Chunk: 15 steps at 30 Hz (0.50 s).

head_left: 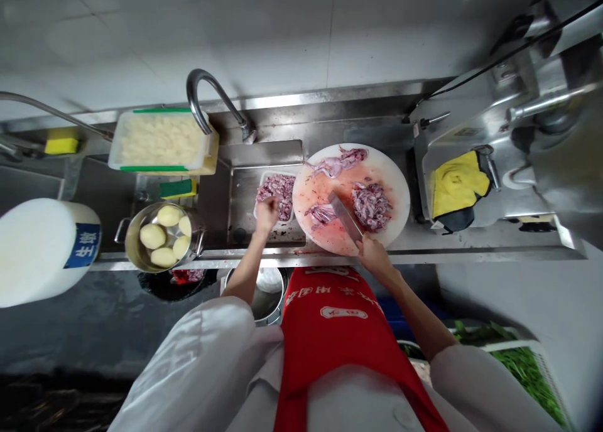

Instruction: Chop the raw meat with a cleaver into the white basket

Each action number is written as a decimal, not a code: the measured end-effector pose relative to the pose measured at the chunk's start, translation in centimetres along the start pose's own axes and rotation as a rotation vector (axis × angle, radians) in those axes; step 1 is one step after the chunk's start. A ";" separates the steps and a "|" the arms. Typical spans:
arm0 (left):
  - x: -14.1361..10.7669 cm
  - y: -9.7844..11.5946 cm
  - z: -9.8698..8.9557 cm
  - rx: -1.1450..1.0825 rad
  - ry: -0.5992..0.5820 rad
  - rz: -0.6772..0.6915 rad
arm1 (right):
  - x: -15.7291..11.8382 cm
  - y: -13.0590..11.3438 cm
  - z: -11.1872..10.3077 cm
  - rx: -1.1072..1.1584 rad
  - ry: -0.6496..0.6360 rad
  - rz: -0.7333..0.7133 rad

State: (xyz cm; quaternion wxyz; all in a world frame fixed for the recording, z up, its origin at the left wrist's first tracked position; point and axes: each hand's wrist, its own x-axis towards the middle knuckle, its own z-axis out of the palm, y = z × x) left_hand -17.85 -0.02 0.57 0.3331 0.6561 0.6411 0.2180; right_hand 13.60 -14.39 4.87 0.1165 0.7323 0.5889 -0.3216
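My right hand [374,255] is wrapped round the handle of a cleaver [345,216], whose blade lies across the round white cutting board [308,162]. Left of the blade is a small piece of raw meat [322,215], and to its right sits a heap of chopped raw meat [371,206]. A larger uncut piece, like a skinned carcass [340,163], rests at the board's far side. Over the near left part of a white tub of chopped meat [279,190] is my left hand [268,212], its fingers curled closed. What they hold, if anything, is hidden.
The tub stands in a steel sink [242,199] under a curved faucet [211,83]. To the left are a pot of peeled potatoes [162,236], a lidded container [162,140] and a large white bucket [38,250]. A yellow cloth [459,184] lies right of the board.
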 end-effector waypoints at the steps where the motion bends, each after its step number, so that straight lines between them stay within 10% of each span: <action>1: -0.1 1.0 1.5 0.023 -0.047 0.044 | 0.0 0.1 0.1 0.001 0.007 -0.001; 7: -1.1 4.0 8.8 0.518 -0.207 0.231 | -0.2 0.1 0.5 0.042 0.038 -0.024; 15: -1.0 2.4 5.9 0.636 -0.313 0.207 | -0.7 -0.8 -0.1 0.026 0.057 -0.060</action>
